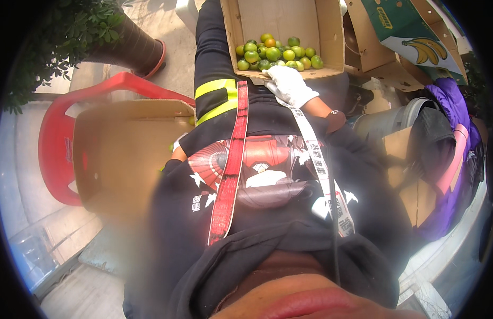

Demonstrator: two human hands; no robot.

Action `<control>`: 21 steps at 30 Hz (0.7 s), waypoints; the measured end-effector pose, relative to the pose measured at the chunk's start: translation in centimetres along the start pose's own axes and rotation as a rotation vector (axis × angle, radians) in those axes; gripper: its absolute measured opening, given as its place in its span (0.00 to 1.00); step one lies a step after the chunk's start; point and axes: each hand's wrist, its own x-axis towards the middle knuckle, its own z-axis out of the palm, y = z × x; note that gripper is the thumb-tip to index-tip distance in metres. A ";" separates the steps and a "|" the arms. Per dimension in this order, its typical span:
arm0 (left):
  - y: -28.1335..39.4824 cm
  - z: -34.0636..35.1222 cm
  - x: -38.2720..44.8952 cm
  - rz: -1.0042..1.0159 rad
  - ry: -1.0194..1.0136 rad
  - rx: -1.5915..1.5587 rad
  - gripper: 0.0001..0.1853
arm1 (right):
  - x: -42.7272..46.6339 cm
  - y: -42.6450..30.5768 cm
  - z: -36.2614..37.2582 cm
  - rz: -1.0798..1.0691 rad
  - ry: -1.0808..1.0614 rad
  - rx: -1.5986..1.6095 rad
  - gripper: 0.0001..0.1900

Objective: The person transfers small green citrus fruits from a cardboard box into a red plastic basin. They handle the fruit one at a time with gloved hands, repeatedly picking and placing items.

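My right hand, in a white glove, grips the near rim of an open cardboard box in front of me, its fingers over the edge. Several small citrus fruits, mostly green with a few turning yellow or orange, are gathered at the near side of that box. My left hand reaches down at the left, also gloved, and is mostly hidden by my sleeve and body. It is beside a second cardboard box; bits of green fruit show at this box's right edge. What the left hand holds cannot be seen.
The second box rests on a red plastic chair. A potted plant stands at the upper left. To the right are a banana carton, a grey bucket and purple fabric. Red and white straps hang over my chest.
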 end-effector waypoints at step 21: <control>18.7 -15.1 -12.1 1.085 0.568 -0.896 0.41 | 6.5 -7.9 -5.3 0.240 -0.279 0.944 0.33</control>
